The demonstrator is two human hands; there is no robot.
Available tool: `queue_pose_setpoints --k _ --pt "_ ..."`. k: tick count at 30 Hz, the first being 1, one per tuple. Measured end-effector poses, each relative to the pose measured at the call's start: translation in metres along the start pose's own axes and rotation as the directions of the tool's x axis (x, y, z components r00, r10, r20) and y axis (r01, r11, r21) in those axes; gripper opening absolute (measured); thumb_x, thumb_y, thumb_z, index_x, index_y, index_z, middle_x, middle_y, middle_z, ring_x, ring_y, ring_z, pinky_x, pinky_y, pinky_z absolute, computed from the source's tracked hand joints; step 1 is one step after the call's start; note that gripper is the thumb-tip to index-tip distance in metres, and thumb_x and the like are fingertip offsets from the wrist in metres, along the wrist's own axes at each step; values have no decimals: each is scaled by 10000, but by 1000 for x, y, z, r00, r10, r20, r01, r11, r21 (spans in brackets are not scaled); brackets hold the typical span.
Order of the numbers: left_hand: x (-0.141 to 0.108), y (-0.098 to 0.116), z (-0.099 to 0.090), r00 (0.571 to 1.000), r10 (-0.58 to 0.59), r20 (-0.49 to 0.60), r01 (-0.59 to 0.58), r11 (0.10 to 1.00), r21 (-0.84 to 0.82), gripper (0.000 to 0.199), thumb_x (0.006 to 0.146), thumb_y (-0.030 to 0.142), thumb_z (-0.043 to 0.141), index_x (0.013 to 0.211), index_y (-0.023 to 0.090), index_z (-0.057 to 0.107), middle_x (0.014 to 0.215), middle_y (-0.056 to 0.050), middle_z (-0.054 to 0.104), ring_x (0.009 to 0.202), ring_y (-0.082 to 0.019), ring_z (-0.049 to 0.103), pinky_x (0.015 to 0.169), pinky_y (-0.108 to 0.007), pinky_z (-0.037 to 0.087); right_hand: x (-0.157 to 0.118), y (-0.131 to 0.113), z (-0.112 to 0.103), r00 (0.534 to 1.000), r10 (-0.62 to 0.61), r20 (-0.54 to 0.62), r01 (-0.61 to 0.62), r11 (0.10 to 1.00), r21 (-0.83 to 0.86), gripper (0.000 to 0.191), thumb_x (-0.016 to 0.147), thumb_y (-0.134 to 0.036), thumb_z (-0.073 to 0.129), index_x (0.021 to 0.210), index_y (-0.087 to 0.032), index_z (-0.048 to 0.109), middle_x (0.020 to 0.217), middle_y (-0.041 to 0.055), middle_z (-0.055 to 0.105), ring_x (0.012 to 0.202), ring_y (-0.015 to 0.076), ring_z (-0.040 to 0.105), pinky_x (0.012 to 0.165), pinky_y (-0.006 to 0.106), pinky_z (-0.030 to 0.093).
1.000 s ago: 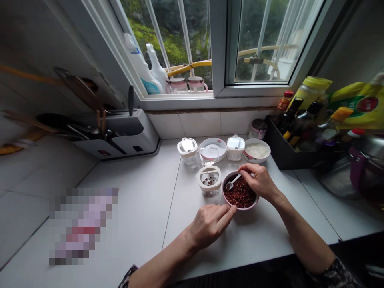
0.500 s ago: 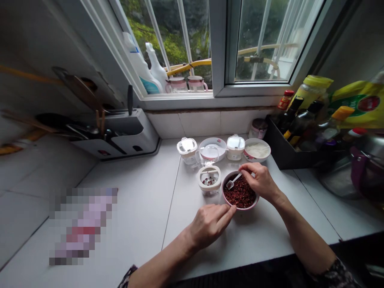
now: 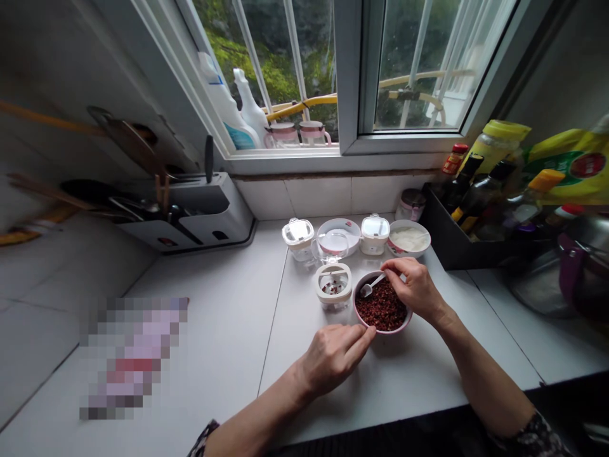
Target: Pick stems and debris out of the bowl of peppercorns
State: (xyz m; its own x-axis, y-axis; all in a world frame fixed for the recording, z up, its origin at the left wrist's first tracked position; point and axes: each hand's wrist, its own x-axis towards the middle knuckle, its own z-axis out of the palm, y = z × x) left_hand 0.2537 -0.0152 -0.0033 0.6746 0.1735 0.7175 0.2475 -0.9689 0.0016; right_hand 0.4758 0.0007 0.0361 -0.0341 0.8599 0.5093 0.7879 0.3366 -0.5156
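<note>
My right hand pinches the handle of a small white spoon, whose scoop lies over the dark red, grainy contents of a bowl. My left hand grips the near rim of that bowl with closed fingers. Just left of the bowl stands a clear jar with a cream rim, its lid raised and a few red grains inside. Behind are two closed clear jars, the left one and the right one, a white bowl between them, and a bowl of white stuff.
A dark box of bottles and a metal pot stand at the right. A grey utensil holder is at the back left. A blurred pinkish item lies on the left counter. The window sill runs behind.
The spoon's scoop has shifted very slightly and turned, still over the grains in the bowl. Both hands have stayed almost where they were.
</note>
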Motion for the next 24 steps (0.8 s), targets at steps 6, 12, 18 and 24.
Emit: queue_pose_setpoints --k 6,12,18,24 --pt "0 -1 1 1000 -4 4 4 1000 -12 191 971 71 450 1096 63 594 722 -45 650 566 -119 589 485 -208 455 1 0 0 999 38 9 -39 999 22 177 852 -157 540 808 -205 705 812 61 749 799 224 675 805 364 508" --pt "0 -1 1 1000 4 -13 -4 1000 -14 190 976 68 440 1095 59 589 724 -49 658 571 -120 600 491 -210 460 3 0 -1 980 194 51 -200 961 193 167 843 -202 533 786 -183 689 731 41 720 671 185 662 680 311 512" --pt "1 0 1 1000 2 -6 -2 1000 -1 193 975 74 434 1092 69 588 706 -40 649 540 -111 581 469 -206 459 5 5 -2 913 386 136 -401 778 484 176 787 -326 617 789 -161 678 587 -2 645 470 131 590 493 255 502" --pt "0 0 2 1000 6 -17 -6 1000 -17 176 964 68 456 1067 57 598 728 -54 654 576 -120 608 489 -202 470 8 0 -5 908 411 83 -372 698 611 242 745 -397 699 785 -158 690 604 8 657 487 124 595 502 255 524"
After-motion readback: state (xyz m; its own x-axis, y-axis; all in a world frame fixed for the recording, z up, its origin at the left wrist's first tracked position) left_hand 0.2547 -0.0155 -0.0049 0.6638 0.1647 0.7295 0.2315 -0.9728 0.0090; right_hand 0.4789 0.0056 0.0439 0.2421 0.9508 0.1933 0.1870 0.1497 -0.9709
